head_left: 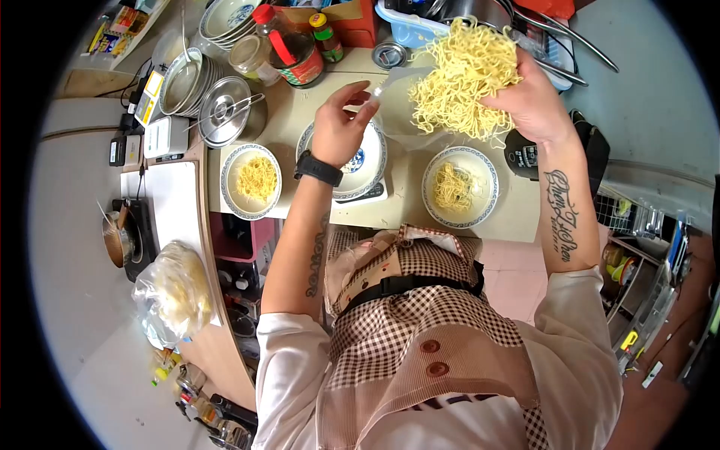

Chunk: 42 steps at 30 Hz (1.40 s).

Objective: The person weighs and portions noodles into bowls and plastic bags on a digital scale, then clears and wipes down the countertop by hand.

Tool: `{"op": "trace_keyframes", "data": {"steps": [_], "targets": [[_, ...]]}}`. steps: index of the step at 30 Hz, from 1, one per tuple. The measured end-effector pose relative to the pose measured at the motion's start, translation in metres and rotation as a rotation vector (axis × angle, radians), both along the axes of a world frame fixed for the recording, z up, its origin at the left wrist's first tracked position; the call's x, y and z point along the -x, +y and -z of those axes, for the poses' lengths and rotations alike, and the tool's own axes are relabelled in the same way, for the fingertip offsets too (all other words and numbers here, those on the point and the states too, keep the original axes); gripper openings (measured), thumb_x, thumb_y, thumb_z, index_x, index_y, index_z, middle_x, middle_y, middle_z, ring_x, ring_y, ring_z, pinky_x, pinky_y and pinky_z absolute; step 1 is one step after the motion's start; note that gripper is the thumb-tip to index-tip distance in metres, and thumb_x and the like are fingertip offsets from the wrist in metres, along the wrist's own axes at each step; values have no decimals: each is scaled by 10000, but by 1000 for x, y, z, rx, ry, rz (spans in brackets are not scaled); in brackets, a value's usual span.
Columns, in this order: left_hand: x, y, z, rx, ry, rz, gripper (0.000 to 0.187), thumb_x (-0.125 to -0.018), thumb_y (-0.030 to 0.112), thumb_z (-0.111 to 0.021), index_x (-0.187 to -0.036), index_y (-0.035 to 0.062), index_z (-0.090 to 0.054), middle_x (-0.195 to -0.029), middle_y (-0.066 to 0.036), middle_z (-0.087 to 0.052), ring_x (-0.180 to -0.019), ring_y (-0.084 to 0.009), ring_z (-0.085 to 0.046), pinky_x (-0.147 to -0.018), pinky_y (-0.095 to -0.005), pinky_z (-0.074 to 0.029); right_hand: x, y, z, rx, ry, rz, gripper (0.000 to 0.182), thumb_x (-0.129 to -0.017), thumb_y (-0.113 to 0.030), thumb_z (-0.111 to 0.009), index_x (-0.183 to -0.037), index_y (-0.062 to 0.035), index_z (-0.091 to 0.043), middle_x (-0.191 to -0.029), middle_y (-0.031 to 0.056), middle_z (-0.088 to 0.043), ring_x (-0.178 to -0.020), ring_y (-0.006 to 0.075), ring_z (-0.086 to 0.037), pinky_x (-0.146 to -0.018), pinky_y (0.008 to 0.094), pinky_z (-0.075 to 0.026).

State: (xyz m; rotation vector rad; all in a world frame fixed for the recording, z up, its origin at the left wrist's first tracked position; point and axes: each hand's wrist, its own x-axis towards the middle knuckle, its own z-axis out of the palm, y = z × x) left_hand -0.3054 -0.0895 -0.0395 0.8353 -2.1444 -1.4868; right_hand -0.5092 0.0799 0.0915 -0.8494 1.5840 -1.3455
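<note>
A large bundle of yellow noodles (pixel 465 82) is gripped in my right hand (pixel 534 101), raised over the back right of the table. My left hand (pixel 345 124), fingers curled with the thumb near the fingertips, is above a patterned bowl (pixel 379 161) and touches the edge of a clear plastic sheet or bag (pixel 401 82). That middle bowl sits on a scale (pixel 373 196); my hand and wrist hide part of its inside. The left bowl (pixel 231 196) and the right bowl (pixel 484 206) each hold a small portion of noodles.
Behind the left bowl are a lidded metal pot (pixel 225 112) and stacked bowls (pixel 184 82). A red-capped bottle (pixel 289 52), jars and a blue basket (pixel 409 28) line the back. A black appliance (pixel 592 150) stands at right; a plastic bag (pixel 176 289) lies at left.
</note>
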Motion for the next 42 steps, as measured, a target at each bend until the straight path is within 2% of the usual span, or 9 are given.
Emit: {"op": "trace_keyframes", "data": {"steps": [8,13,19,23,27,30,36,39,42], "targets": [[-135,24,20,-152,92,-208,380,-924,108,-674,-1283,6,-605,-1067,-94,-713,-950,-147,-667,-774,-280,-527,-52,-35,-17,150,-169,-31,662,-734,112,-678,-1363,37,-486,-1213,129,-655,-1059,229,-670,-938,361,-541],[-246,71,43,-334,-36,-413,280,-932,91,-658,-1201,14,-654,-1057,-75,-711,-914,-122,-653,-815,-269,-516,-132,-71,49,59,-376,-37,467,-772,7,-714,-1229,14,-618,-1112,88,-706,-977,196,-683,-896,341,-542],[-309,108,61,-449,-127,-493,254,-948,66,-644,-1191,-6,-642,-1035,-36,-683,-923,-100,-620,-835,-250,-495,-175,-83,156,-246,822,-148,526,-802,-213,-738,-1276,-26,-604,-1232,183,-642,-1125,337,-633,-993,404,-488],[-315,119,63,-420,-134,-506,246,-937,104,-661,-1160,-1,-665,-993,-61,-714,-836,-108,-640,-735,-260,-530,-169,-58,140,-235,929,-241,406,-853,-241,-695,-1187,-16,-648,-1197,229,-648,-1058,363,-644,-936,411,-507],[-319,123,60,-433,-160,-498,240,-932,116,-668,-1140,-3,-677,-977,-69,-719,-819,-118,-647,-718,-270,-531,-142,-30,87,-374,774,-266,195,-887,-183,-648,-897,4,-702,-809,187,-700,-775,342,-692,-734,406,-534],[-323,125,67,-400,-150,-485,243,-930,126,-671,-1133,-7,-679,-957,-75,-724,-808,-123,-651,-704,-280,-533,-108,-19,83,-515,917,-158,195,-883,-180,-649,-936,2,-696,-913,183,-709,-850,342,-690,-810,407,-519],[-317,122,56,-347,-217,-418,240,-929,134,-676,-1122,-9,-684,-943,-91,-727,-795,-136,-664,-705,-290,-538,-29,-1,152,-137,1448,-343,207,-890,-143,-587,-1027,-34,-698,-1112,163,-703,-1049,350,-663,-1017,401,-445],[-311,124,49,-375,-219,-423,239,-929,136,-677,-1120,-7,-686,-941,-100,-726,-793,-142,-669,-709,-292,-540,3,10,176,-1013,1308,-506,280,-902,-140,-516,-1093,-43,-697,-1146,198,-694,-1093,365,-657,-1008,422,-472],[-308,128,50,-338,-232,-404,241,-929,137,-678,-1124,-4,-685,-934,-103,-723,-795,-145,-672,-712,-294,-542,29,33,192,-1142,1237,-372,337,-909,-142,-466,-1144,-36,-683,-1182,232,-673,-1119,375,-649,-967,451,-498]]}}
